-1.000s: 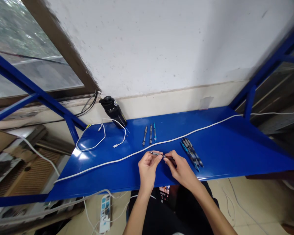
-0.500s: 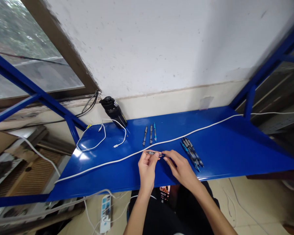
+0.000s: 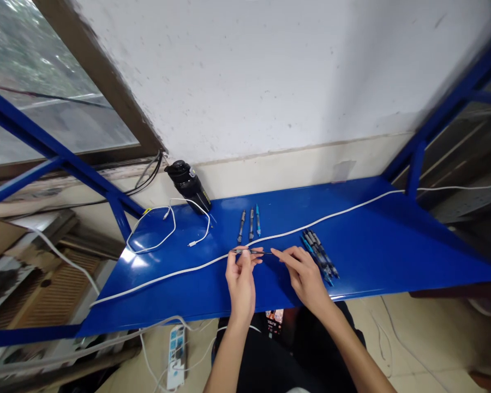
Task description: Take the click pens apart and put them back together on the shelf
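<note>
My left hand [image 3: 241, 281] pinches a slim dark pen [image 3: 247, 251] between thumb and fingers, holding it level just above the blue metal table [image 3: 393, 251]. My right hand [image 3: 305, 278] lies to its right with fingers apart, the index fingertip close to the pen's right end. Just right of that hand lies a bundle of blue-and-black pens [image 3: 319, 256]. Beyond my hands, three pens [image 3: 251, 225] lie side by side. A long white cable [image 3: 311, 225] runs across the table, passing behind the held pen.
A black bottle [image 3: 188, 185] stands against the wall beside a coiled white charging cable [image 3: 151, 234]. Blue metal frame bars [image 3: 417, 169] rise at the table's right end. A white power strip [image 3: 175, 349] sits on the floor below the table.
The pen has swung from tilted to nearly level and moved left, still in my left hand. My right hand has let go of it and spread its fingers.
</note>
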A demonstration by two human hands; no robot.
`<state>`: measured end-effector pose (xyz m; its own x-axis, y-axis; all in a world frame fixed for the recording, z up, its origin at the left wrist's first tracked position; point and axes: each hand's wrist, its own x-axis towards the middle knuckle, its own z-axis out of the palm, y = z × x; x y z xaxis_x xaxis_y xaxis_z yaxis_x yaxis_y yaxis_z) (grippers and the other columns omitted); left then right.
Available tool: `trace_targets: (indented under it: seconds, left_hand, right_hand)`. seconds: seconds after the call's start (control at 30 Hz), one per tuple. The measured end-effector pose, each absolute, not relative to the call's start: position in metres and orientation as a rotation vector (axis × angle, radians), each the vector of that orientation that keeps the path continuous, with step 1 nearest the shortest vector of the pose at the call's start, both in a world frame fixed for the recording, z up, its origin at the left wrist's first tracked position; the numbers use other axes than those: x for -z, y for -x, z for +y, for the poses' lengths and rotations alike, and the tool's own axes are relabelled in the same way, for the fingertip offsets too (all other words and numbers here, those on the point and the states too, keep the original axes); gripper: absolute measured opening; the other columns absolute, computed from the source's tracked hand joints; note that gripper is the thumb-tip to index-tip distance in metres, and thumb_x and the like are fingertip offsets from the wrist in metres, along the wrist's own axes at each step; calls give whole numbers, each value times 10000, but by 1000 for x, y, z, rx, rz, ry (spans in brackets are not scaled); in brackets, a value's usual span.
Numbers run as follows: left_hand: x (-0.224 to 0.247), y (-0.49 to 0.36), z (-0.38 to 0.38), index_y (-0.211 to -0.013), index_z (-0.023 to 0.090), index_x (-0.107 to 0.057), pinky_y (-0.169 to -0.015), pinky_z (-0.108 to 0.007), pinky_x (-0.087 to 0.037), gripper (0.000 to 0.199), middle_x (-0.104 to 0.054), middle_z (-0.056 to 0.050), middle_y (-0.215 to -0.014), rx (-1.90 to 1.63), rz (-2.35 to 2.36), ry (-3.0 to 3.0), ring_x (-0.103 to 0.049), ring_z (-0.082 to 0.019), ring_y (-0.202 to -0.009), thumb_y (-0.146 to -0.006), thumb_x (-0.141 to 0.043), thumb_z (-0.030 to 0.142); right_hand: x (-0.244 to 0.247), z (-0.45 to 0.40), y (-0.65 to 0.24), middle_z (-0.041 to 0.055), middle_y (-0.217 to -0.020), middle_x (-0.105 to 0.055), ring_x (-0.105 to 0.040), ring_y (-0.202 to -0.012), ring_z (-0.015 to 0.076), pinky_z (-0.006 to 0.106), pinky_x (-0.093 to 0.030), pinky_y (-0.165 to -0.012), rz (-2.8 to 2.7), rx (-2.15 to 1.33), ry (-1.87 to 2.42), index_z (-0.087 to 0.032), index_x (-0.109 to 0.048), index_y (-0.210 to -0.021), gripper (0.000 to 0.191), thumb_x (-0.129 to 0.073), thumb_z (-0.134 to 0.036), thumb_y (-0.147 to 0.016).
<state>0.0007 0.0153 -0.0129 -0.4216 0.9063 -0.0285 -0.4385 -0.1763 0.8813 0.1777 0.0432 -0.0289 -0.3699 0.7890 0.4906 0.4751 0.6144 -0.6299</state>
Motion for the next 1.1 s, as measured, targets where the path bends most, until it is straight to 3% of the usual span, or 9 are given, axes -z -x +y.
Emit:
trace_targets:
  seconds: [0.33,1.1]
  left_hand:
    - [12,1,16,-1158,217,-664,-885,-319,-584,323,-820,-101,-1088,-1802,1030,-570,-790,-233,-1057,-997,-800,462]
    - [12,-1,14,-1185,212,-685,-907,-316,-591,288,-832,-100,-1088,-1742,1086,-645,-789,-219,-1023,-1025,-767,438]
  right_hand:
    - [31,45,-179,68,-1121,-685,-628,-991,240,416,-528,-903,-2052,-494,995,-391,-580,-1598,624,-419,-53,-1099]
    - [28,44,-177,62,-1097,-719,-678,-990,240,422,-542,-885,-2064,-580,986,-392,-509,-1641,551,-406,-148,-1158]
